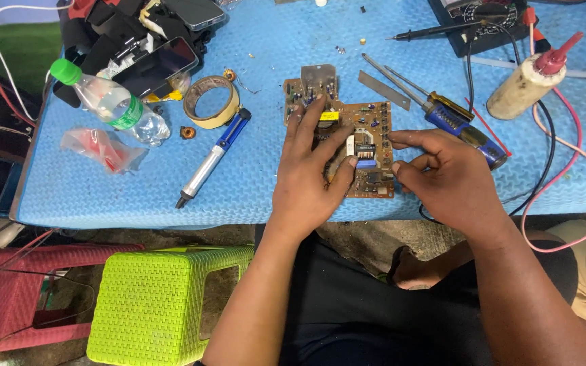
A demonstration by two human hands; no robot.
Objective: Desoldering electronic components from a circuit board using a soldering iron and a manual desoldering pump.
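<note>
A brown circuit board (372, 116) with several small components and a metal heat sink lies on the blue mat (259, 169) near its front edge. My left hand (306, 173) rests flat on the board's left half, fingers spread over the components. My right hand (445, 173) is at the board's right edge, with thumb and fingers curled and touching that edge. Whether it pinches a small part there is hidden.
A blue-handled screwdriver (466, 131) and a thin metal strip (383, 89) lie right of the board. A desoldering pump (213, 157), tape roll (211, 100), plastic bottle (113, 102), phones (161, 64), glue bottle (527, 80), meter with probes (473, 20) and cables surround it. A green stool (164, 298) stands below.
</note>
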